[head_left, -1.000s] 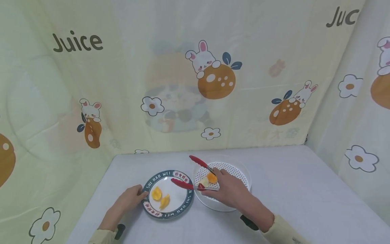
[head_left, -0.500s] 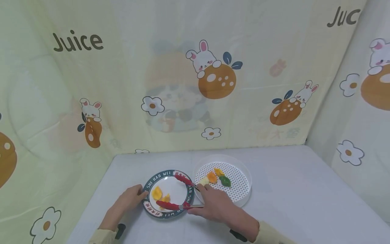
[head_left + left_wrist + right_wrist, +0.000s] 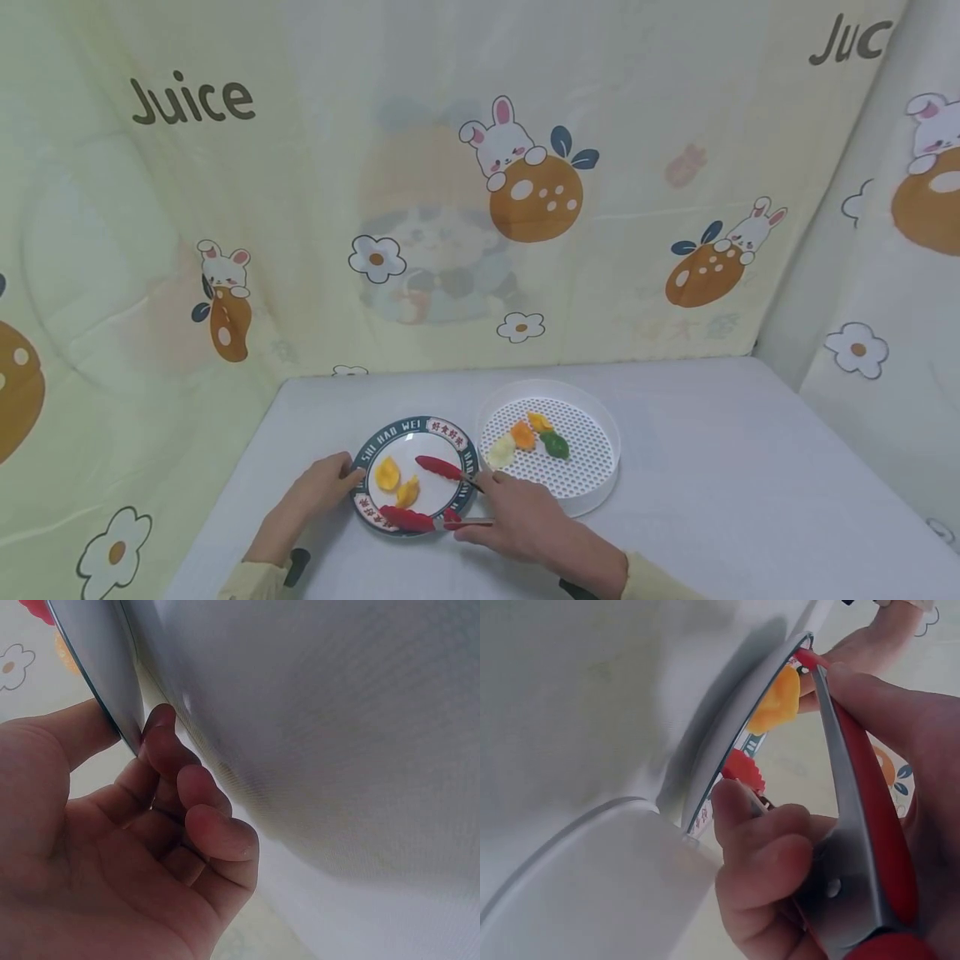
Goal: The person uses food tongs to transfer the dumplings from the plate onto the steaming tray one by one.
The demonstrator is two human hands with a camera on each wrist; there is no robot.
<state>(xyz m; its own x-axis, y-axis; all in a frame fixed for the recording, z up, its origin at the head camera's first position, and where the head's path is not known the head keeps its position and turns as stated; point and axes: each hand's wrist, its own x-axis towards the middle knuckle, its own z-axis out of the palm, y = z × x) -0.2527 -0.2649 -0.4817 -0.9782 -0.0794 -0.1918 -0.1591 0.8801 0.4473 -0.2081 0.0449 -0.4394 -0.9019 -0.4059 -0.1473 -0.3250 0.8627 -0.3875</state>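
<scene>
In the head view, my left hand (image 3: 322, 482) grips the left rim of a round plate (image 3: 411, 452) with a dark lettered border. The left wrist view shows the thumb over the rim (image 3: 96, 690) and curled fingers beneath. Two yellow dumpling-shaped pieces (image 3: 387, 473) lie on the plate. My right hand (image 3: 521, 512) holds red-tipped metal tongs (image 3: 407, 518). Their arms are spread over the plate, the near tip just below the lower yellow piece (image 3: 407, 492) and the far one up to its right. Nothing is between the tips.
Right of the plate stands a white round steamer basket (image 3: 588, 462) with a perforated base. White (image 3: 501, 452), orange (image 3: 522, 435), yellow (image 3: 538, 422) and green (image 3: 556, 444) dumpling-shaped pieces sit inside it. A patterned cloth (image 3: 420, 183) hangs behind the white table (image 3: 697, 467).
My right hand has carried the tongs from over the basket leftward and nearer to me, over the plate. The basket's pieces are uncovered now. My left hand stays at the plate rim.
</scene>
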